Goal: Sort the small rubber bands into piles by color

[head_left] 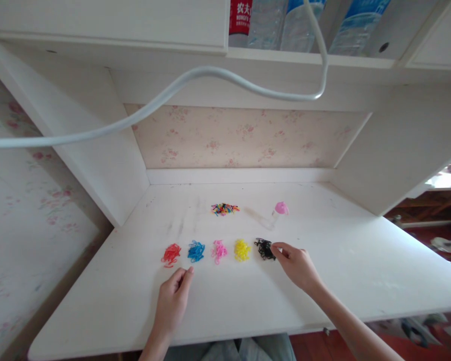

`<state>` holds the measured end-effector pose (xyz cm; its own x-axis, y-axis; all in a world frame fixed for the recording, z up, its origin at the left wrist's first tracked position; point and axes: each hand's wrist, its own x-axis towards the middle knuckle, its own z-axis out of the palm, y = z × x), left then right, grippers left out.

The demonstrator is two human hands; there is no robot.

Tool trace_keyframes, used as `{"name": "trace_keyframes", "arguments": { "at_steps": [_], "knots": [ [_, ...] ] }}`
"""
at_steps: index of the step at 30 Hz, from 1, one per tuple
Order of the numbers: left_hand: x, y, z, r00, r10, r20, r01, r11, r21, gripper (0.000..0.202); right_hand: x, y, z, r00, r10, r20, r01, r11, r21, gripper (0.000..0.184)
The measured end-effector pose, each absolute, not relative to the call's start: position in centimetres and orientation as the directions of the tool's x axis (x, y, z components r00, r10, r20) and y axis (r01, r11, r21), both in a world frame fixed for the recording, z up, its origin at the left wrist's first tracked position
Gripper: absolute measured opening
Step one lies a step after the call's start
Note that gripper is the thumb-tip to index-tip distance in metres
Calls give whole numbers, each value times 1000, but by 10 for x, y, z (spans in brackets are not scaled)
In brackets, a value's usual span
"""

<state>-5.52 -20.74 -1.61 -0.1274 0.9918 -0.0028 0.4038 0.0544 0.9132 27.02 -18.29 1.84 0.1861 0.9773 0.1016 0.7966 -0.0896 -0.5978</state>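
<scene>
Five small heaps of rubber bands lie in a row on the white desk: red bands [171, 254], blue bands [196, 251], pink bands [219, 251], yellow bands [242, 249] and black bands [264, 248]. My right hand [296, 264] is closed in a pinch, its fingertips at the right edge of the black heap. What they hold is too small to see. Below the red and blue heaps, my left hand [174, 297] is closed, thumb against the index finger; anything inside is hidden. Farther back sits a mixed-colour heap of bands [224, 209].
A clear container with a pink lid [281, 208] is at the back right of the desk [225, 306]. A white cable [210, 71] crosses the upper view. Bottles [266, 25] stand in the shelf above. Side panels border the desk.
</scene>
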Motion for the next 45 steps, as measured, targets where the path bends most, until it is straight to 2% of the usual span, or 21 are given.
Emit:
{"name": "trace_keyframes", "arguments": {
  "at_steps": [3, 8, 10, 12, 15, 18, 20, 22, 25, 29, 35, 45],
  "knots": [
    [-53, -210, -15, -86, 996, -16, 437, 53, 898, 44, 287, -191, 10, 343, 932, 121, 712, -173, -681, 38],
    [-48, -212, -18, -44, 998, -37, 498, 54, 865, 43, 312, -201, -3, 553, 830, 70, 416, -203, -886, 40],
    [-44, -212, -18, -32, 999, -23, 565, 37, 824, 42, 317, -203, -9, 591, 806, 12, 311, -214, -926, 45],
    [-37, -211, -14, 20, 1000, 17, 661, -26, 750, 40, 319, -204, -16, 598, 800, -39, 275, -250, -928, 47],
    [-22, -201, 5, 157, 982, 108, 792, -190, 580, 37, 320, -203, -21, 575, 817, -52, 321, -284, -904, 47],
    [-6, -169, 32, 261, 951, 164, 851, -307, 426, 35, 320, -202, -22, 565, 824, -45, 341, -282, -897, 47],
    [3, -135, 44, 319, 939, 129, 846, -343, 408, 35, 320, -202, -23, 562, 826, -41, 343, -278, -897, 47],
    [9, -98, 48, 339, 940, 38, 861, -326, 391, 35, 321, -201, -23, 553, 833, -35, 353, -271, -896, 46],
    [12, -47, 39, 273, 962, 23, 898, -263, 352, 24, 322, -200, -25, 537, 843, -21, 374, -260, -890, 45],
    [8, -8, 21, 191, 981, 29, 940, -191, 281, 25, 322, -198, -26, 536, 844, -17, 394, -268, -879, 44],
    [7, 5, 8, 170, 985, 30, 961, -173, 217, 30, 322, -194, -26, 525, 851, -2, 436, -271, -858, 44],
    [7, -4, 12, 263, 965, 16, 941, -260, 217, 27, 319, -195, -22, 529, 848, 36, 470, -257, -845, 44]
  ]
}}
